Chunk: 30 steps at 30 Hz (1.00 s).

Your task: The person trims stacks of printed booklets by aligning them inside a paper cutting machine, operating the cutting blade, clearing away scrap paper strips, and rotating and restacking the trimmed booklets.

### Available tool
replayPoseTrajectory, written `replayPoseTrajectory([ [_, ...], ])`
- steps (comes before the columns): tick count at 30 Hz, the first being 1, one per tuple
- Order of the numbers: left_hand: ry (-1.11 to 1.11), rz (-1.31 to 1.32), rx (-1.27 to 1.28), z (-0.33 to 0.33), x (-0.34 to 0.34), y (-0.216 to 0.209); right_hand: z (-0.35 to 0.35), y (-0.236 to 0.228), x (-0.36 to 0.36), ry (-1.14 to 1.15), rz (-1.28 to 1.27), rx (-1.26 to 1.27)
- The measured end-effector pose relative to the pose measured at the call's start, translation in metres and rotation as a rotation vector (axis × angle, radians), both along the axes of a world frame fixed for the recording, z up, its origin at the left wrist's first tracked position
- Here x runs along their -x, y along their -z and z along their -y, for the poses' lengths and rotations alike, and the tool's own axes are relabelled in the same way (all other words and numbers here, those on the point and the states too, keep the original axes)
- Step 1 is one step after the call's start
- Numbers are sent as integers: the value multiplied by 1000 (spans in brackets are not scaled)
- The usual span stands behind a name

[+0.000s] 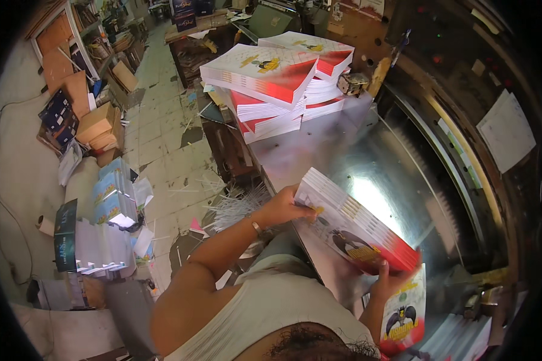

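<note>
A small stack of booklets [361, 225] with white and red covers is held tilted over the metal table, spines showing on its upper side. My left hand [287, 206] grips its left end, the thumb lying on the front cover. At the red right end, my right hand [388, 285] is wrapped round the lower corner, its thumb on the cover. Just below that hand is another booklet [404, 316] with a dark winged figure on its cover. Whether it lies on a pile is hidden by my right arm.
Tall piles of similar booklets [259, 72] stand at the far end of the metal table [319, 144]. A machine's long dark slot [427, 162] borders the table's right. Paper strips [238, 204] litter the floor at left. Blue booklet stacks [111, 192] and cardboard boxes [96, 123] line the wall.
</note>
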<state>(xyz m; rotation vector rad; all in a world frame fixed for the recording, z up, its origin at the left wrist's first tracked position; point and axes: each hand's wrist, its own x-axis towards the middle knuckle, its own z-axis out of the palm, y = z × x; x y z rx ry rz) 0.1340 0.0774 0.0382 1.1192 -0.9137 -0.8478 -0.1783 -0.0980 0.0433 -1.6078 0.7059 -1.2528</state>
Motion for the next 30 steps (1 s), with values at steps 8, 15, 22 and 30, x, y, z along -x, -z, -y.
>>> replayPoseTrajectory([
  [8,16,-33,59,4,-5,4,-6,-61,20,263,-341,831],
  [15,-11,60,30,3,-8,0,-31,-50,22,146,-172,665],
  [22,-16,97,51,2,-3,-5,-29,-26,15,26,164,79],
  [30,-10,-96,-45,15,0,1,33,-168,111,370,651,338],
])
